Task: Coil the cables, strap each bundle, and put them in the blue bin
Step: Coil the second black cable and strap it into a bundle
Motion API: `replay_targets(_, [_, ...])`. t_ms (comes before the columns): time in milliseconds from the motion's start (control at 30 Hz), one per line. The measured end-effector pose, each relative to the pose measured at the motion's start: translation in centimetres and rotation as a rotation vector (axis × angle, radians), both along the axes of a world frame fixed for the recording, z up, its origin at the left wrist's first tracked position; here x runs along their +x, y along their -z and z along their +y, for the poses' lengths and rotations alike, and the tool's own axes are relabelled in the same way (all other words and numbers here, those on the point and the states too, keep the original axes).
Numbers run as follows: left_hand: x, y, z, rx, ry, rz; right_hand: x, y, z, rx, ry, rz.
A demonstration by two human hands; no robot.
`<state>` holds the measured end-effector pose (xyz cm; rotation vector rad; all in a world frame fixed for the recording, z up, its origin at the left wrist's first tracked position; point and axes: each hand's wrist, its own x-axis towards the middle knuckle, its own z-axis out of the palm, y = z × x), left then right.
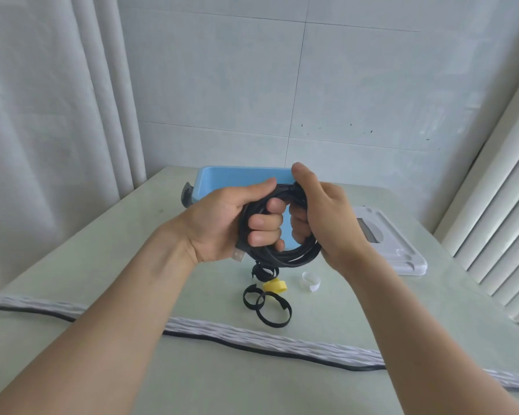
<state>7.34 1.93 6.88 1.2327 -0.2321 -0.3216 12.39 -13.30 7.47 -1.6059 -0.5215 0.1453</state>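
Gripping a black coil (285, 253) above the counter (132, 259), both hands at chest height. Left hand (222, 223) curls its fingers through the loop, thumb on top; a pale plug end pokes out below the palm. Right hand (321, 217) wraps the coil's far side, thumb up at the top where strands cross. Blue bin (240, 175) sits just behind the hands, near the wall. Under the coil on the counter lie straps: three black (274, 310), one yellow (274, 286), one white (310, 281), all loose rings. White tray (402, 253) to the right. A grey braided cable with a black one alongside (252, 333) runs across the near counter
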Motion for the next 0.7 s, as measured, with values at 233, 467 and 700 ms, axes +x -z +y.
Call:
replay_targets(233, [-0.3,0.5,1.2,-0.001,0.188,-0.001,0.0,0.5,0.2,-0.108,-0.046,-0.168])
replay_targets(467, [0.1,-0.3,-0.9,0.137,-0.060,0.085,1.1,1.3,-0.1,-0.227,0.002,-0.314])
replay_targets(700, [0.0,-0.7,1.2,0.571,-0.519,-0.065,1.8,1.5,-1.3,-0.958,-0.139,-0.259])
